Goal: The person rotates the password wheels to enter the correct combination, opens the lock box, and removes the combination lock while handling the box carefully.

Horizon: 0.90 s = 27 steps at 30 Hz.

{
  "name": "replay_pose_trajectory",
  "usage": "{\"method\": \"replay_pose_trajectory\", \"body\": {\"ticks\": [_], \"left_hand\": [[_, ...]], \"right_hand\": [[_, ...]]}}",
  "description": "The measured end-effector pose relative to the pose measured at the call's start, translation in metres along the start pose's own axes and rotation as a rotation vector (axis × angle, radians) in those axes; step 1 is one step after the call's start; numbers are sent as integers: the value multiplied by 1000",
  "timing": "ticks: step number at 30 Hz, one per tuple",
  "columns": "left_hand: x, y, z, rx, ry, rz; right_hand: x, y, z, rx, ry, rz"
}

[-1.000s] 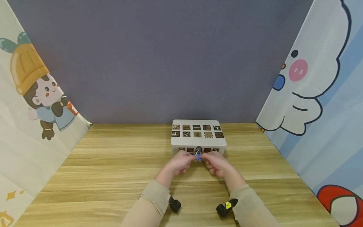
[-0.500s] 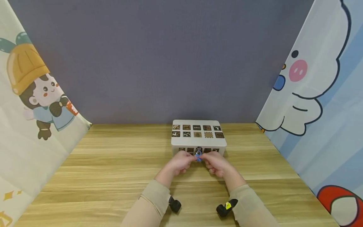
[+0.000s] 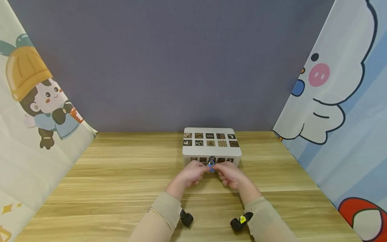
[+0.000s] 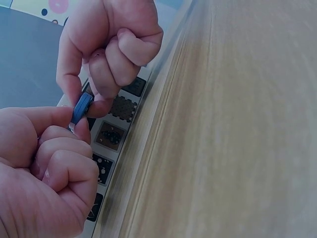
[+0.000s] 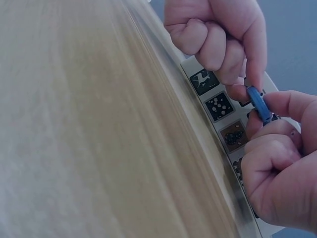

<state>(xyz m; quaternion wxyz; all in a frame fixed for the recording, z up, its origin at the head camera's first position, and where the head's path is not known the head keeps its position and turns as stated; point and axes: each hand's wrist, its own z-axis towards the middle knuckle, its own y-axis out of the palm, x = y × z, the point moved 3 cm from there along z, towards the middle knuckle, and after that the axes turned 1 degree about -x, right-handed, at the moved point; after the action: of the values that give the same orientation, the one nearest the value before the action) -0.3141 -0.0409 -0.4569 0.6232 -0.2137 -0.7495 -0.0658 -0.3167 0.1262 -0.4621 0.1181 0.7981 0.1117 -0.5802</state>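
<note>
A small blue padlock [image 3: 211, 165] hangs at the clasp on the front of a white box [image 3: 211, 150], which is lidded and patterned with dark square pictures. My left hand [image 3: 192, 172] pinches the padlock's left side between thumb and forefinger. From the other side, my right hand [image 3: 231, 174] pinches it the same way. The remaining fingers of both hands are curled under. In the left wrist view the blue body [image 4: 81, 107] shows edge-on between the fingertips. The right wrist view likewise shows the padlock [image 5: 259, 104] held from both sides. Fingers hide much of it.
The box stands on a wood-grain table [image 3: 130, 181], close to a grey back panel [image 3: 187, 67]. Cartoon-printed cloths hang at the left [image 3: 18, 134] and the right [image 3: 356, 141]. Black wrist cameras [image 3: 186, 219] are strapped at both sleeves.
Both hands keep their pinch on the padlock at the box front, and the box stays where it was. Only a very slight shift at the fingertips and padlock shows.
</note>
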Motion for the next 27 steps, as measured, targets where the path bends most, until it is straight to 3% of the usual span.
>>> {"method": "replay_pose_trajectory", "body": {"ticks": [27], "left_hand": [[2, 1, -3, -4, 17, 0]], "right_hand": [[0, 1, -4, -10, -1, 10]]}}
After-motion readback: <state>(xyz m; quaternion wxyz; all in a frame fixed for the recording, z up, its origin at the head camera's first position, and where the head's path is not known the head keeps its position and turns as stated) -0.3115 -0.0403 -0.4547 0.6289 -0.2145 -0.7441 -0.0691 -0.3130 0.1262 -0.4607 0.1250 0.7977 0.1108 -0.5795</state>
